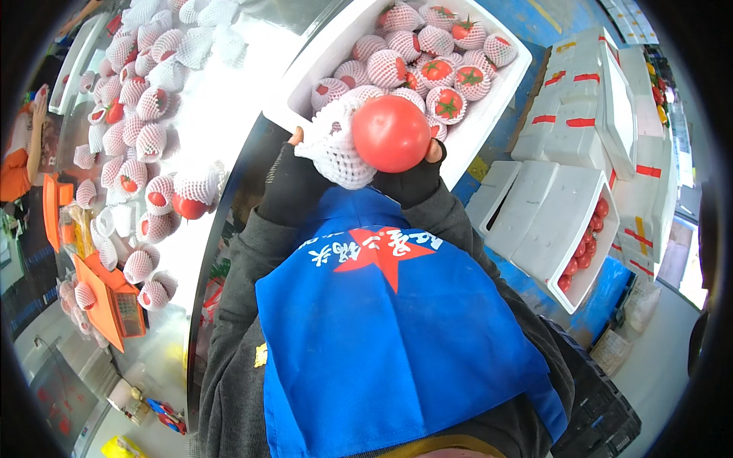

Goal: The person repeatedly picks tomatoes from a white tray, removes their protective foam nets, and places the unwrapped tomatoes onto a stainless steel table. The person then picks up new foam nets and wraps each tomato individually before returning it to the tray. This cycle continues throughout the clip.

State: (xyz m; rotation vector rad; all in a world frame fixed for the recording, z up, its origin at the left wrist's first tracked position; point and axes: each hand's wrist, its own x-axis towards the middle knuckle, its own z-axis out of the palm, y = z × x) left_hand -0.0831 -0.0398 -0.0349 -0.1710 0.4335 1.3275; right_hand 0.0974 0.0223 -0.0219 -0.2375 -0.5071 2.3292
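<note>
Both hands wear dark fingerless gloves and are held over the near edge of a white foam box. My right hand grips a large bare red tomato, with fingertips at its side. White foam netting is bunched against the tomato's left side, and my left hand holds it from below; most of those fingers are hidden behind it. Inside the box lie several tomatoes in foam nets, some with green stems showing.
On the white table at left lie several netted tomatoes, loose foam nets and an orange scale. Stacked foam boxes and an open box of tomatoes stand at right. Another person's arm shows far left.
</note>
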